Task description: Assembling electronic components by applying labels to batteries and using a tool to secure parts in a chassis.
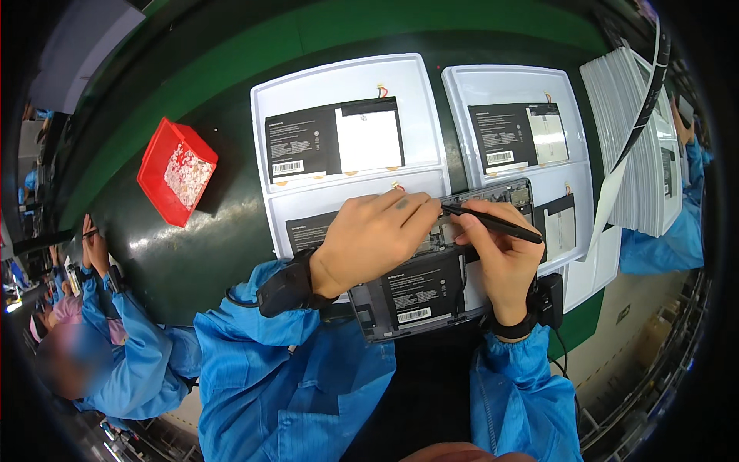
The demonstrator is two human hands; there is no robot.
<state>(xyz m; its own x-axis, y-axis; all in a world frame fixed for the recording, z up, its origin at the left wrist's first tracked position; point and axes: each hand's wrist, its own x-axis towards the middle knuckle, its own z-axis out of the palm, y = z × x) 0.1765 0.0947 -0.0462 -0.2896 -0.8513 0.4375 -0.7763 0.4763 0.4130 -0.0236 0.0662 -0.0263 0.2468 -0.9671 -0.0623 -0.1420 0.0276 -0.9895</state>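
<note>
Hands at work over an opened device. The bare right hand (500, 258) pinches a slender matte-black hand tool (504, 225) between thumb and forefinger, its tip slanting toward the left fingertips. The bare left hand (377, 235) arches over the device, fingers bent and close together; whether they pinch anything cannot be told, the contact being hidden. Good practice here would be to brace both hands on the frame, guide the tip with short, light strokes, and keep it off the bare board and the battery, which a slip could scratch or pierce.

The flat, dark-grey rectangular device (369, 309) lies aslant beneath both hands, overlapping the trays beyond. Nearest is its thin black battery (422, 291) with white print and a barcode; farther up, a component-covered circuit board (440, 239) shows between the hands.

Beyond stand two shallow white plastic trays, left (331, 83) and right (504, 82), bearing flat black-and-silver packs (302, 146), and an angular red plastic bin (156, 181) of small pale pieces.
</note>
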